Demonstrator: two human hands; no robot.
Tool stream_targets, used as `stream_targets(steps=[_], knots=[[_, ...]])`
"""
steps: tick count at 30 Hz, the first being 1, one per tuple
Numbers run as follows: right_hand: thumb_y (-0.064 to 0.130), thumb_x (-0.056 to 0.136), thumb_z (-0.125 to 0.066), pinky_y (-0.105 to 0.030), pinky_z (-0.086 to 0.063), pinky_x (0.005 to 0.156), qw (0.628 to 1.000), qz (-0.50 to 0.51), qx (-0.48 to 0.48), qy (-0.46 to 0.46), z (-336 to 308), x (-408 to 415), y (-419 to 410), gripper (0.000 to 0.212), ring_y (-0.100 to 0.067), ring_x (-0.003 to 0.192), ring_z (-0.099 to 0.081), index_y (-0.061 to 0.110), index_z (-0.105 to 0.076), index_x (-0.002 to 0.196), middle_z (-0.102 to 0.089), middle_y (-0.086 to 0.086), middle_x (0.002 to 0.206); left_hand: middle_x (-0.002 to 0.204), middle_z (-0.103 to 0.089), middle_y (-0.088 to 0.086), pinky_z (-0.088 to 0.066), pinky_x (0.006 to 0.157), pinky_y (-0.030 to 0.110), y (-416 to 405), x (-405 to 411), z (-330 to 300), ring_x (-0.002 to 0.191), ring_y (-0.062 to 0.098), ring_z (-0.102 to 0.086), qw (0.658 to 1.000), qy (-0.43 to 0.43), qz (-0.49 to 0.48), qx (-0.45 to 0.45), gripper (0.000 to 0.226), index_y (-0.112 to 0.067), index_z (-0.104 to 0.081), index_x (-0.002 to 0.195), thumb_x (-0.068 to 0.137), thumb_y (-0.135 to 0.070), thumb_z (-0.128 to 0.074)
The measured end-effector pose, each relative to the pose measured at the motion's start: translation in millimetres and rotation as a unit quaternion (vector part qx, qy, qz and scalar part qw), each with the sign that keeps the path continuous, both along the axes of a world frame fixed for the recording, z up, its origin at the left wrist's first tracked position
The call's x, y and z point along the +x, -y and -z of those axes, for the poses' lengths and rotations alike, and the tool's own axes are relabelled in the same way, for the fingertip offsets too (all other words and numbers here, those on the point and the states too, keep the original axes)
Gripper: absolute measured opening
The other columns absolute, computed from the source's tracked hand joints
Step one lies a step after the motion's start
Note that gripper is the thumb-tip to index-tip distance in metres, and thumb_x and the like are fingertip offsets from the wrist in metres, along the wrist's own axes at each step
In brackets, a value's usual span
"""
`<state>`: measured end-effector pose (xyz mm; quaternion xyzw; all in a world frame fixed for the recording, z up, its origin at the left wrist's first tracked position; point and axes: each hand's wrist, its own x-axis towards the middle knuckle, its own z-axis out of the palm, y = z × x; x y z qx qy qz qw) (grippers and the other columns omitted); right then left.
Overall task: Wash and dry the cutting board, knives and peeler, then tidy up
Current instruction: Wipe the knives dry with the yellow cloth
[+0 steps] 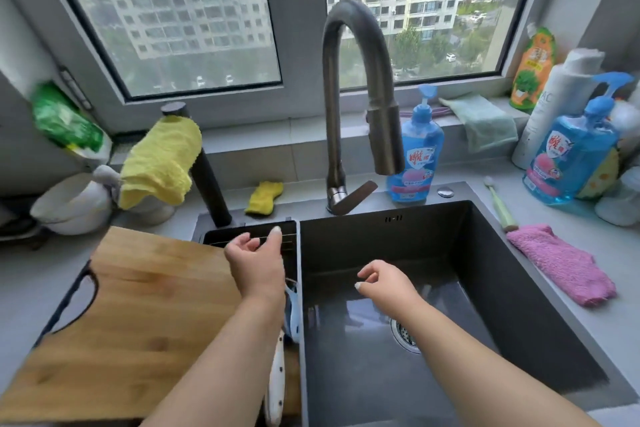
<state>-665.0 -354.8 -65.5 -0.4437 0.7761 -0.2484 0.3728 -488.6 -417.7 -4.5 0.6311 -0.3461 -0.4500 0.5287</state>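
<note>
Wooden cutting board lying flat across the left part of the sink, filling lower left of the frame, its cut-out handle toward the left edge. Probably stiff and fairly heavy, slick once wet; best taken by the handle slot or with a hand on each long edge, tilted on its side under the faucet at centre. White-handled knife and pale blue peeler down in the narrow gap between the board's right edge and the sink divider, bottom centre, partly hidden under the left forearm. Knife rigid, blade not visible, so safest lifted by the white handle; peeler light and small, likely slippery, easy to pinch by its body. Left hand above the board's far right corner, fingers loosely curled, holding nothing. Right hand hanging over the dark empty basin at centre, fingers relaxed and slightly bent, also grasping nothing. Yellow sponge on the ledge behind the sink, blue dish soap bottle just right of the faucet, pink cloth on the counter at right, yellow cloth draped over a dark post at upper left. No water seen running; washing judged not yet begun.
</note>
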Motion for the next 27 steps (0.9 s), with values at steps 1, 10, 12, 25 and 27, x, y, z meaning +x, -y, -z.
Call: stream_targets(steps=[1,10,12,25,27], knots=[[0.027,0.088,-0.061,-0.02,-0.043,0.064,1.0,-0.005,-0.003,0.003,-4.9,9.9,1.0,0.013,-0.008,0.074,-0.058,0.024,-0.058,0.1,-0.062,0.006,0.092,0.116,-0.054,0.002,-0.051,0.078,0.029,8.2,15.5,-14.2,0.096,0.019,-0.06,0.999,-0.01,-0.047,-0.017,0.056,-0.014,-0.041,0.126,0.082,-0.031,-0.073],[0.028,0.089,-0.061,-0.025,-0.05,0.071,0.998,-0.009,-0.059,0.024,-39.4,82.2,3.1,0.006,-0.011,0.083,-0.061,0.026,-0.061,0.094,-0.064,0.005,0.089,0.116,-0.063,0.002,-0.051,0.062,0.026,82.3,81.5,-97.5,0.091,0.015,-0.06,0.971,-0.225,-0.084,-0.007,0.059,-0.016,-0.057,0.113,0.072,-0.053,-0.077],[0.026,0.089,-0.06,-0.03,-0.054,0.075,0.997,0.0,-0.071,0.034,-46.1,91.9,2.6,0.006,-0.012,0.083,-0.062,0.025,-0.062,0.094,-0.065,0.005,0.088,0.121,-0.061,0.005,-0.048,0.051,0.024,86.4,87.4,-99.9,0.096,0.019,-0.063,0.971,-0.225,-0.077,0.026,0.061,-0.014,-0.054,0.122,0.076,-0.049,-0.074],[0.029,0.097,-0.054,-0.032,-0.056,0.079,0.923,0.12,-0.226,0.286,-110.1,138.9,-0.7,0.017,-0.017,0.084,-0.064,0.014,-0.06,0.1,-0.065,-0.007,0.092,0.049,-0.04,-0.008,-0.034,0.052,0.029,18.6,131.4,-141.9,0.05,0.017,-0.039,0.95,0.189,0.153,-0.197,0.018,-0.017,-0.039,0.05,0.059,-0.019,-0.055],[0.043,0.099,-0.042,-0.041,-0.052,0.09,0.87,0.144,-0.206,0.424,-116.7,145.9,3.3,0.036,-0.025,0.098,-0.063,0.012,-0.058,0.108,-0.064,-0.013,0.102,0.048,-0.039,-0.004,-0.032,0.049,0.028,13.0,126.5,-156.0,0.047,0.015,-0.036,0.887,0.307,0.274,-0.212,0.014,-0.016,-0.044,0.053,0.059,-0.02,-0.055]])
